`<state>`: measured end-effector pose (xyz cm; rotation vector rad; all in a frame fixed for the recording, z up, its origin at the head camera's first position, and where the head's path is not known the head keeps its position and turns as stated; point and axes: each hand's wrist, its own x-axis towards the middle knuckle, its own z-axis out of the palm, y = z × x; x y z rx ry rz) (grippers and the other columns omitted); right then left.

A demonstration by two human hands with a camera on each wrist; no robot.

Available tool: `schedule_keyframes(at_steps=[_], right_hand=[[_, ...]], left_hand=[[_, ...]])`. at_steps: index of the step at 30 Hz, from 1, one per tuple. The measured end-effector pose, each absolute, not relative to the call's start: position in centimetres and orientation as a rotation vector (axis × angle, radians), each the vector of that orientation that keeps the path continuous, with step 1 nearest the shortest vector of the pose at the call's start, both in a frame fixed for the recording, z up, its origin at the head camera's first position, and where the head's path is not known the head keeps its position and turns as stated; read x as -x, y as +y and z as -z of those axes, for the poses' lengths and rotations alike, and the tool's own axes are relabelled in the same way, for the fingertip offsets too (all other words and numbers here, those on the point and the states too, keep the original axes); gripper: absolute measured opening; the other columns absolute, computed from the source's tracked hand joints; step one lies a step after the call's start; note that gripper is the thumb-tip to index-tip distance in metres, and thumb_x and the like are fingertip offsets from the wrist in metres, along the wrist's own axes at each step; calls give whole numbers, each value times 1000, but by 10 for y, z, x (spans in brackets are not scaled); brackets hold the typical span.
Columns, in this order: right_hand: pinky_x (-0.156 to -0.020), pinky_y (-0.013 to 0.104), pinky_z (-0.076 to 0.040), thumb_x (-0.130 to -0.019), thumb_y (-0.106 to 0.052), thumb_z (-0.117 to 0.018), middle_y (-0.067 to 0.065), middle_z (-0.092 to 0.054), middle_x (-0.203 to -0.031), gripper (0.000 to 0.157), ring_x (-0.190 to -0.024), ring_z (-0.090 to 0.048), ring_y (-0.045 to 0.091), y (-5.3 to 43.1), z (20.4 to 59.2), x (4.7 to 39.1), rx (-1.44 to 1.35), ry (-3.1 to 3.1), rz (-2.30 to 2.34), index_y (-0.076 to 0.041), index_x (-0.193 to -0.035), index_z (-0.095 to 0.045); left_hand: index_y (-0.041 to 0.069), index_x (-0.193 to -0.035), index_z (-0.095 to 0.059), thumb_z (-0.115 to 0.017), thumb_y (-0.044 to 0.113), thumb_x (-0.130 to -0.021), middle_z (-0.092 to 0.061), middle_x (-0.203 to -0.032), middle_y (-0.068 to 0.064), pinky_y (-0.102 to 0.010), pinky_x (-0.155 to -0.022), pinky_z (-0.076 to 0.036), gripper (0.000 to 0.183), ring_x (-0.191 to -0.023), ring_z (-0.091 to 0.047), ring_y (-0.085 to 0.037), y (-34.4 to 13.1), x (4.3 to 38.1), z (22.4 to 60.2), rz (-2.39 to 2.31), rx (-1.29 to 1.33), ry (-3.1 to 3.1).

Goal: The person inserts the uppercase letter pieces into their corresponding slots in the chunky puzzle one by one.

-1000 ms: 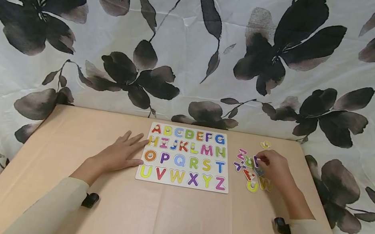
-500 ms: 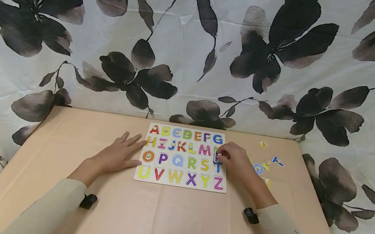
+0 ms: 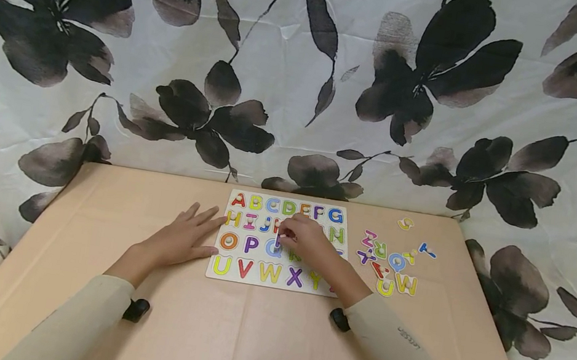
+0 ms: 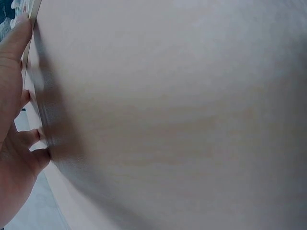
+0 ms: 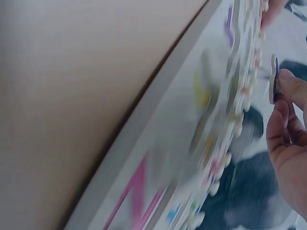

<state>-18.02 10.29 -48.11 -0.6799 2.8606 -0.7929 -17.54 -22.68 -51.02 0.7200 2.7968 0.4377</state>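
A white alphabet puzzle board (image 3: 258,257) lies flat on the table in the head view, with coloured letters in rows. My left hand (image 3: 182,235) rests at the board's left edge, fingers spread and straight, the thumb touching the edge. Over the middle of the board, my right hand (image 3: 309,242) pinches a purple letter puzzle piece (image 5: 275,81) between thumb and fingers, raised above the surface in the right wrist view. Which letter it is cannot be made out. The right hand covers part of the second and third rows.
Several loose letter pieces lie right of the board, among them a blue Q (image 3: 396,261), a yellow W (image 3: 405,284), a pink Z (image 3: 369,239) and a blue T (image 3: 427,250). A yellow S (image 3: 405,223) lies farther back. A floral cloth (image 3: 303,82) hangs behind the table (image 3: 275,346).
My right hand has taken the purple letter piece from the loose pile and moved left with it, across the board's right side to its middle. The left hand has stayed in place.
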Motion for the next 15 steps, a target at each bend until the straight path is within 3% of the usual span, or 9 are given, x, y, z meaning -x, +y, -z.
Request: schedule_keyframes(at_steps=[7, 15], right_hand=[[-84, 22, -55, -98, -27, -73, -4, -60, -100, 12, -90, -55, 11, 67, 484, 184, 800, 2831, 613, -19, -106, -72], [-70, 19, -47, -98, -19, -72, -2, -59, -92, 4, -79, -52, 10, 44, 487, 191, 973, 2840, 549, -16, -99, -71]], left_hand=[[27, -163, -33, -66, 57, -96, -22, -172, -10, -71, -124, -16, 81, -157, -9, -53, -227, 176, 508, -464, -722, 2774], [24, -162, -36, -66, 56, -96, -24, -171, -13, -73, -121, -20, 79, -155, -13, -55, -228, 178, 504, -466, -753, 2777]])
